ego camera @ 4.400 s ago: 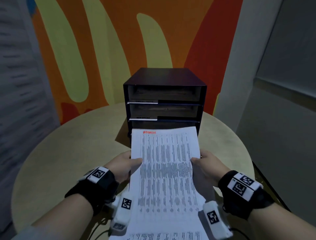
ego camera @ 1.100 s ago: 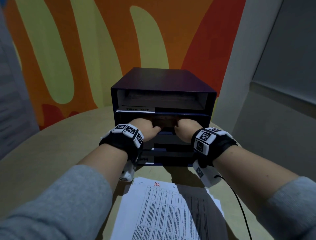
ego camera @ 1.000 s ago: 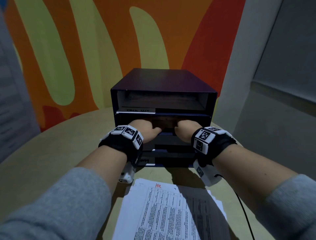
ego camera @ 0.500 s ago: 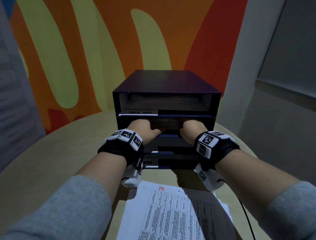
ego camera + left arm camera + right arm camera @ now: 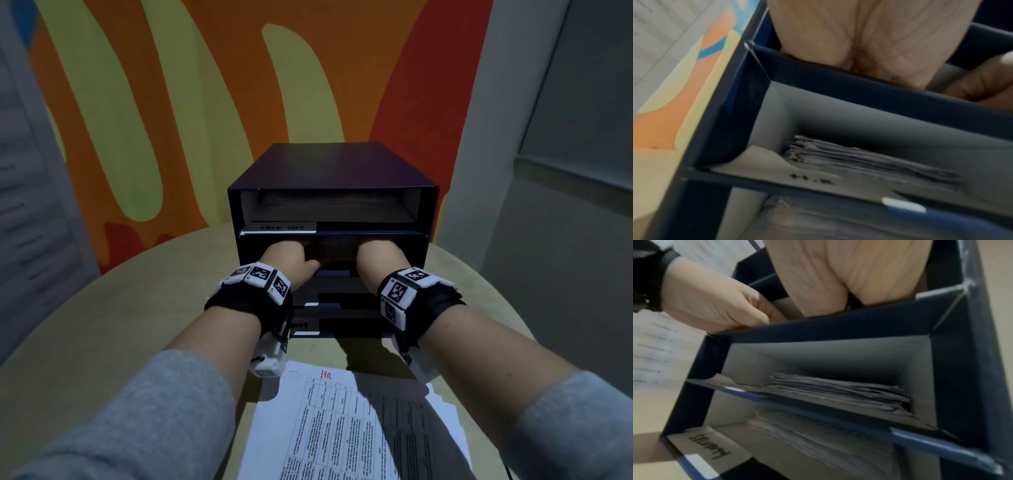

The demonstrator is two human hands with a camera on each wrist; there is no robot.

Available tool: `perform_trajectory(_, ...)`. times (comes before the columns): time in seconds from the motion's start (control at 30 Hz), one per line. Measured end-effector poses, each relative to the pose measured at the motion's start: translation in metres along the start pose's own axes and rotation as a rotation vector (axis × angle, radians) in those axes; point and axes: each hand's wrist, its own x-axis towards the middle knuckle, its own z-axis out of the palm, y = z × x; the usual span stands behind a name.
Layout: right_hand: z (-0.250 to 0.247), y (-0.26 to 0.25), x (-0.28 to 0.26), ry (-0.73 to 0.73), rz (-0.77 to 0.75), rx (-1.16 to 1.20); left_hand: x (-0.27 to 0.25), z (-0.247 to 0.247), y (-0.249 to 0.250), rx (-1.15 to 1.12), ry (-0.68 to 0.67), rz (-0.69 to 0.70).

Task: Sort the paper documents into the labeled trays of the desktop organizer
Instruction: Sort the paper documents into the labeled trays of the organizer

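Both the left hand and right hand reach into the second tray of the dark blue box-shaped desktop organizer; their fingers are hidden, so grip cannot be told. The white printed paper stack lies lower centre, nearer the person, long axis pointing toward the organizer.

We see our left hand reaching into the dark-blue organizer, over a tray edge; below it, a tray holds stacked papers.

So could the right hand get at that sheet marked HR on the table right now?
Probably yes, once withdrawn: the right hand is inside the organizer's second tray, but the HR sheet lies uncovered on the table just below the wrists.
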Motion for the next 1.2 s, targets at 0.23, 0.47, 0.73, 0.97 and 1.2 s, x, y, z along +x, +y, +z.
perform_trajectory(0.23, 0.004, 0.008, -0.02, 0.118, -0.115, -0.033, -0.017, 0.006, 0.011, 0.029, 0.038, 0.083)
perform_trajectory(0.47, 0.016, 0.029, -0.046, 0.2, -0.218, -0.052, -0.067, 0.027, 0.007, 0.128, -0.052, 0.164)
perform_trajectory(0.73, 0.023, 0.054, -0.086, 0.186, -0.271, 0.061, -0.122, 0.03, -0.018, -0.013, -0.281, 0.072)
perform_trajectory(0.97, 0.041, 0.072, -0.128, -0.211, -0.096, -0.011, -0.149, 0.044, -0.026, -0.102, -0.421, 0.003)
perform_trajectory(1.2, 0.059, 0.074, -0.131, -0.358, -0.066, -0.097, -0.139, 0.052, -0.019, 0.015, -0.435, 0.008)
